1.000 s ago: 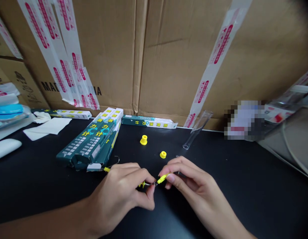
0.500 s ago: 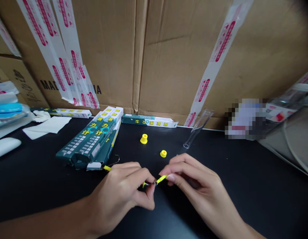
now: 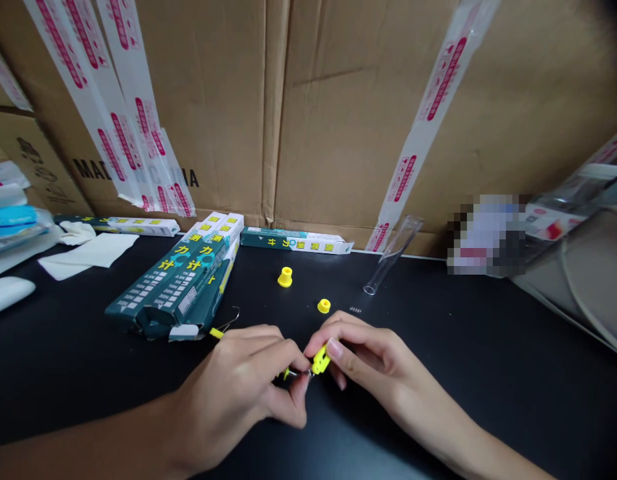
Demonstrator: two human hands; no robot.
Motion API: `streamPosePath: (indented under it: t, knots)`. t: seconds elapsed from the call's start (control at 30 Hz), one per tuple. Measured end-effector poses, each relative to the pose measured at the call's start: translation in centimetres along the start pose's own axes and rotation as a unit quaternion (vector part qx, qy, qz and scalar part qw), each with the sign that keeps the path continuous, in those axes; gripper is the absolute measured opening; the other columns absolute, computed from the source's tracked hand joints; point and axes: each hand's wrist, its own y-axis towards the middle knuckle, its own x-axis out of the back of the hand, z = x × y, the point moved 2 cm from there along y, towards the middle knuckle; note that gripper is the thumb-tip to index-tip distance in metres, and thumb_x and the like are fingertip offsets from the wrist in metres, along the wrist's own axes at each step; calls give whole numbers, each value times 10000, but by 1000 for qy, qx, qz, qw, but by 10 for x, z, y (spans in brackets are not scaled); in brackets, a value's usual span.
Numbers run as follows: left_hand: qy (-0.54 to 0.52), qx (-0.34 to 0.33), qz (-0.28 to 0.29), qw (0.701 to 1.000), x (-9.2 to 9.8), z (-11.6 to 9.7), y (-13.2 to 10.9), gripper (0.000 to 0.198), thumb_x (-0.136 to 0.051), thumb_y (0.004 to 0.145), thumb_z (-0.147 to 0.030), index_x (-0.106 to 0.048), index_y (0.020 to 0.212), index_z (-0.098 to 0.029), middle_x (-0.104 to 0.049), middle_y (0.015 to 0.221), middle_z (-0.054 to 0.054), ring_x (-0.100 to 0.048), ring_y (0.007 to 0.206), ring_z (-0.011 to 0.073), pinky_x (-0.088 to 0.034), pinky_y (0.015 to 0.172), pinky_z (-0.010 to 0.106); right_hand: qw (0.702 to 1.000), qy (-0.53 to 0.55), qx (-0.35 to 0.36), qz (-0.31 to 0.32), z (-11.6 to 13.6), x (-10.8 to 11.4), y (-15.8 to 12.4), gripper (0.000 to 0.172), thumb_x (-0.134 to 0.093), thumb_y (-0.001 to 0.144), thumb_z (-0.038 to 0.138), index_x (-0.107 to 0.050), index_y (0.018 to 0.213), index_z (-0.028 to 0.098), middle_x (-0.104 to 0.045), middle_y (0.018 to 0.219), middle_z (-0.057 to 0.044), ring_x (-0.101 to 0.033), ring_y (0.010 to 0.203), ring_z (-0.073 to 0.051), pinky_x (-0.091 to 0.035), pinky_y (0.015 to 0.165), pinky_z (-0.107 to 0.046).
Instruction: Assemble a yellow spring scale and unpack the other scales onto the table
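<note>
My left hand (image 3: pixel 243 387) is closed in a pinch around a thin yellow spring scale rod (image 3: pixel 216 333), its bent wire hook (image 3: pixel 234 316) sticking out past the knuckles. Silvery metal and a bit of yellow show between thumb and forefinger; the rest is hidden by the hand. Thumb and fingers of my right hand (image 3: pixel 378 363) grip a small flat yellow plastic piece (image 3: pixel 320 360) with holes in it. Its lower end meets the metal at my left fingertips. Beyond the hands, a flanged yellow cap (image 3: pixel 285 277) and a smaller yellow cap (image 3: pixel 324 306) rest on the black table.
A tiny coil spring (image 3: pixel 355 309) lies behind my right hand, near a clear tube (image 3: pixel 388 260). Green-and-white spring scale boxes (image 3: pixel 188 267) are stacked at left, and another box (image 3: pixel 296 241) lies against the large cardboard carton (image 3: pixel 328 133). White paper (image 3: pixel 93 257) is at far left.
My right hand has moved slightly left and turned the yellow piece, so its broad face with holes now shows. The left hand keeps its pinch. The view has shifted a little.
</note>
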Motion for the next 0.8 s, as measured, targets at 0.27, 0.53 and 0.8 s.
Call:
streamPosePath:
  t: [0.27, 0.53, 0.8]
  knots:
    - [-24, -2, 22, 999, -1, -1, -5, 203, -595, 771, 11, -612, 812, -187, -576, 679, -47, -491, 571, 97, -392, 548, 211, 995, 86, -30, 40, -1, 1, 5, 343, -671, 899, 496, -656, 859, 156, -540, 763, 8, -478, 661, -125, -396, 634, -272]
    - [-15, -25, 24, 999, 0, -2, -1, 208, -561, 773, 17, -608, 808, -183, -584, 682, -40, -515, 572, 100, -411, 545, 201, 996, 62, -20, 53, -2, 3, 8, 352, -682, 889, 505, -661, 839, 157, -601, 778, -7, -515, 648, -125, -434, 653, -284]
    - [4, -37, 38, 999, 1, -4, 0, 213, -568, 781, 28, -621, 821, -175, -570, 656, -47, -501, 537, 88, -402, 538, 193, 999, -33, 41, 10, 1, 9, 12, 308, -686, 901, 469, -732, 776, 191, -647, 791, -25, -585, 763, -168, -465, 728, -304]
